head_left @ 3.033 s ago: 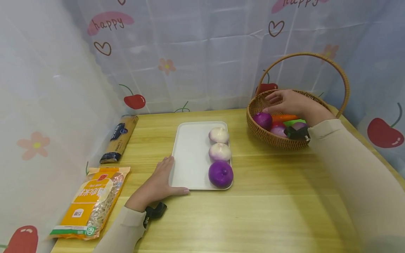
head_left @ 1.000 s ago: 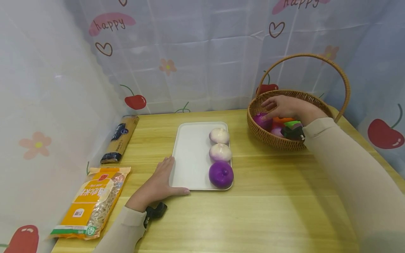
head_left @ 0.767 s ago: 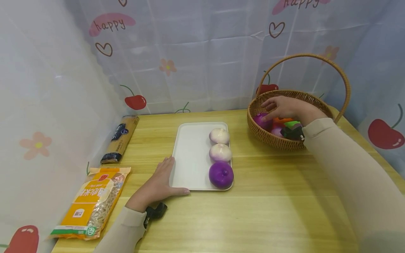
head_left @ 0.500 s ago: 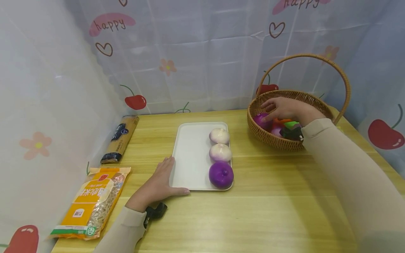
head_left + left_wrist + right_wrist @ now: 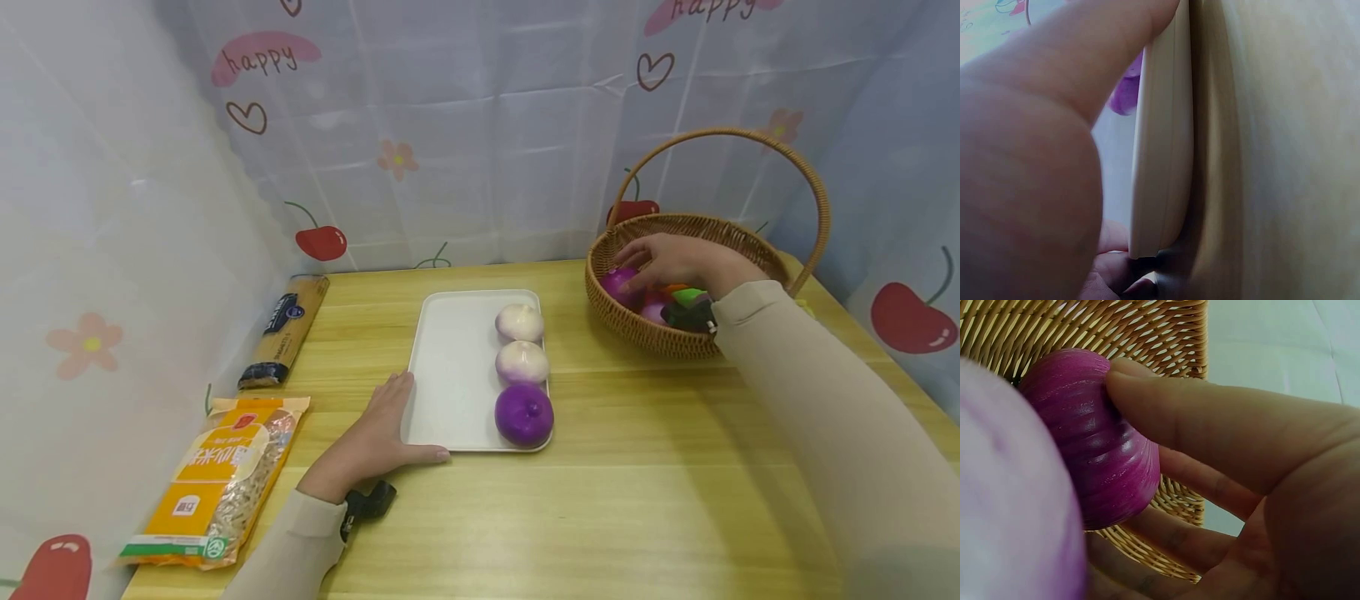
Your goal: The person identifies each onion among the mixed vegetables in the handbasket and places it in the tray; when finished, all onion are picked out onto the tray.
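Note:
In the head view my right hand (image 5: 675, 262) reaches into a wicker basket (image 5: 652, 337). Its thumb and fingers grip a purple onion (image 5: 1094, 437) that sits by the basket's left wall. My left hand (image 5: 375, 437) lies at the near left corner of a white tray (image 5: 453, 367), fingers along the left edge and thumb along the front edge. Along the tray's right side stand two whitish turnip-like vegetables, a far one (image 5: 519, 322) and a middle one (image 5: 522, 362), with a purple onion-like one (image 5: 524, 415) nearest me.
More produce lies in the basket under my right hand, including something green (image 5: 688, 296). A tall handle (image 5: 723, 132) arches over the basket. At the left edge of the table lie a spaghetti pack (image 5: 285, 332) and an orange grain bag (image 5: 221, 483). A printed curtain (image 5: 480, 167) hangs behind.
My right hand has lowered into the basket, and its fingers have come round the purple onion. My left hand and the tray with its vegetables stay in place.

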Available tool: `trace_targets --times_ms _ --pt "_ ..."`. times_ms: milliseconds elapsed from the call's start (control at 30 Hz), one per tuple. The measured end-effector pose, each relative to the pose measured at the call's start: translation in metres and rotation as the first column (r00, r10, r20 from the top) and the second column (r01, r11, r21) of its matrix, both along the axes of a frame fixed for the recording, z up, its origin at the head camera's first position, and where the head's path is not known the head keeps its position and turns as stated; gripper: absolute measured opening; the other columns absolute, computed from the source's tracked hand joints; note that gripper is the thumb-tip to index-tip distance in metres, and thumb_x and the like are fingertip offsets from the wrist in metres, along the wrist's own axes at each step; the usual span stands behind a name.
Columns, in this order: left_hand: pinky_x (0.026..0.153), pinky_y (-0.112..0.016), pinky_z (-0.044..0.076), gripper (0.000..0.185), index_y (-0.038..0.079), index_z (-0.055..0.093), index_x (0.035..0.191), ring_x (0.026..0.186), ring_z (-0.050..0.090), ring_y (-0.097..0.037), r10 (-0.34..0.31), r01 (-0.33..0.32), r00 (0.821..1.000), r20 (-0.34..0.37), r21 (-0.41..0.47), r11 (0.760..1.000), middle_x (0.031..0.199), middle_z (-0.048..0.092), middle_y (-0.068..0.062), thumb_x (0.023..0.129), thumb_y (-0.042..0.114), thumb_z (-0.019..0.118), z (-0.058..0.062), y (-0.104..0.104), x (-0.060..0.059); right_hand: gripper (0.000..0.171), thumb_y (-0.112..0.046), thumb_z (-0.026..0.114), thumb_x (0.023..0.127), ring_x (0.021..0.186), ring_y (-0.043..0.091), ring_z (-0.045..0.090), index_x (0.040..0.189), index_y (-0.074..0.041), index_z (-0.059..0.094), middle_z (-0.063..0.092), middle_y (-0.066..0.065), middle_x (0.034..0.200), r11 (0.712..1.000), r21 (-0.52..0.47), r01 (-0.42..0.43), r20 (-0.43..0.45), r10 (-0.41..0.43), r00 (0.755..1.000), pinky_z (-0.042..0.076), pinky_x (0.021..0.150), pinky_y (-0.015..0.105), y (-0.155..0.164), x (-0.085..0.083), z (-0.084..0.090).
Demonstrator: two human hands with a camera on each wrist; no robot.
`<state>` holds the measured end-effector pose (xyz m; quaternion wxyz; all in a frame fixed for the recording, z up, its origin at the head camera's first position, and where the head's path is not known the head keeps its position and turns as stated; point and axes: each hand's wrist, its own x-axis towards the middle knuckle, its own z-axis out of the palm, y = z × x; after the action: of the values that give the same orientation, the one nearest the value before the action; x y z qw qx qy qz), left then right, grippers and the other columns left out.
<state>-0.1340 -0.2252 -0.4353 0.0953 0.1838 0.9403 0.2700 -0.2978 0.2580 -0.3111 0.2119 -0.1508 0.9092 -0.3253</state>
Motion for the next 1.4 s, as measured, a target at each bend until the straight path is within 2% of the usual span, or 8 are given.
trace_targets --times_ms 500,667,1400 --pt "0.126 -0.052 0.005 0.14 -0.006 0.011 0.166 0.158 0.001 -0.038 0.007 -0.007 1.0 0.01 -0.004 1.0 0.172 0.009 -0.021 0.075 0.075 0.081 0.001 -0.001 0.0 0.058 -0.02 0.077 0.099 0.139 0.052 0.042 0.149 0.0 0.055 0.047 0.033 0.151 0.998 0.055 -0.041 -0.056 0.044 0.997 0.038 0.111 0.066 -0.007 0.0 -0.002" --pt "0.126 -0.052 0.005 0.141 -0.005 0.011 0.166 0.158 0.001 -0.037 0.01 -0.01 1.0 0.016 -0.005 1.0 0.172 0.009 -0.021 0.075 0.075 0.082 0.003 0.0 0.0 0.06 -0.018 0.077 0.098 0.141 0.053 0.038 0.15 0.002 0.053 0.044 0.034 0.152 0.997 0.055 -0.047 -0.042 0.049 0.998 0.036 0.112 0.066 -0.01 -0.001 -0.004" --pt "0.126 -0.054 0.008 0.14 -0.004 0.011 0.166 0.158 0.0 -0.037 0.011 -0.011 1.0 0.017 0.001 1.0 0.173 0.008 -0.02 0.075 0.076 0.081 0.001 -0.001 0.002 0.052 -0.022 0.08 0.097 0.13 0.047 0.053 0.142 -0.002 0.064 0.059 0.03 0.139 0.992 0.123 -0.028 -0.16 0.048 0.986 0.042 0.108 0.064 -0.01 0.002 -0.003"
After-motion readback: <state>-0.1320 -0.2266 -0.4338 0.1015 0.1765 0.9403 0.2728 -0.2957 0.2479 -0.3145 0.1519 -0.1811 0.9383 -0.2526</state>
